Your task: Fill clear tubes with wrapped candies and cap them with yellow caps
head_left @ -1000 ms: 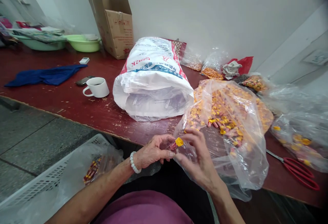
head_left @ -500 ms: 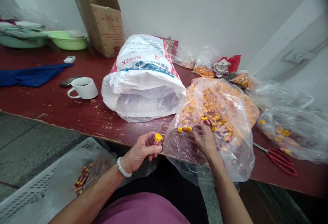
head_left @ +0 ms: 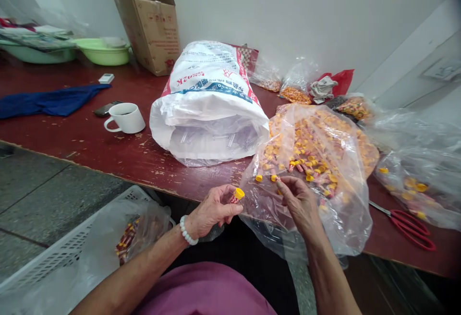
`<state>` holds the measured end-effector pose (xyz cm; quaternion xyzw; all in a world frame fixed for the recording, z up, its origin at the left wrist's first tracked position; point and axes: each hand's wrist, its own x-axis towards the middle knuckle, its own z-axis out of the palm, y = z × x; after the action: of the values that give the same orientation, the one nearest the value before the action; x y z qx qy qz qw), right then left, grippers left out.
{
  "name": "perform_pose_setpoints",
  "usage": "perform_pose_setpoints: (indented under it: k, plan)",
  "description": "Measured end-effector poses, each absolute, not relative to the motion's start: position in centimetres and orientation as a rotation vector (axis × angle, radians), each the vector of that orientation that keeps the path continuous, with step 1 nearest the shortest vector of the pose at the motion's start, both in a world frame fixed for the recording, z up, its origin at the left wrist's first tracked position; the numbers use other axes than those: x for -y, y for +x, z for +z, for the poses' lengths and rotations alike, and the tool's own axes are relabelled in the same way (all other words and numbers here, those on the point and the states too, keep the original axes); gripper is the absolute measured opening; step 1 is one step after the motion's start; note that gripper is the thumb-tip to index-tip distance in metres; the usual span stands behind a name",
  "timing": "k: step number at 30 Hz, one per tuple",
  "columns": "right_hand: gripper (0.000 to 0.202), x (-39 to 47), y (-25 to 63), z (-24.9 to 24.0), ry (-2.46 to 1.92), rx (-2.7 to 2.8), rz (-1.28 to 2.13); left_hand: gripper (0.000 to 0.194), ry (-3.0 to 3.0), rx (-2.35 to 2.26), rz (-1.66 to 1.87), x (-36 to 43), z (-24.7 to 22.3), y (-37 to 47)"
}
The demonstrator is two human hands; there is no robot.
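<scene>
My left hand (head_left: 212,212), a white bead bracelet on its wrist, is closed around a small red-labelled tube (head_left: 236,196) with a yellow cap, held upright over the table edge. My right hand (head_left: 299,204) is at the mouth of a clear plastic bag (head_left: 345,224). Its thumb and fingers pinch a second small yellow-capped tube (head_left: 274,178), partly hidden by the fingertips. Another yellow cap (head_left: 259,178) lies just left of it. Behind the hand, a heap of yellow-capped tubes (head_left: 317,166) fills the bag.
A white woven sack (head_left: 212,75) lies open with clear tubes inside. Nearby are a white mug (head_left: 131,120), red-handled scissors (head_left: 414,228), a cardboard box (head_left: 156,36) and another clear bag (head_left: 442,185). A white basket (head_left: 72,252) with a bag of tubes stands below left.
My right hand has drawn back slightly from the heap and now pinches a yellow-capped tube. My left hand still holds its tube. The view has shifted a little.
</scene>
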<state>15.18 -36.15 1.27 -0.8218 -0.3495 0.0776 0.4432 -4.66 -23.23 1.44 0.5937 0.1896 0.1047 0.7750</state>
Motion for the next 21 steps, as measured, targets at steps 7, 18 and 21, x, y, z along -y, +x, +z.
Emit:
perform_pose_setpoints:
  k: [7,18,21]
  plan:
    - [0.016,34.9,9.5,5.9,-1.69,1.457,0.318,0.02,1.552,-0.361,0.165,24.4,2.5,-3.8]
    - [0.034,36.4,8.1,5.6,-1.747,1.513,0.176,0.02,1.387,-0.317,0.26,25.1,1.6,-3.6]
    - [0.046,36.6,7.5,5.3,-1.797,1.637,0.275,0.02,1.375,-0.284,0.304,25.1,1.5,-3.3]
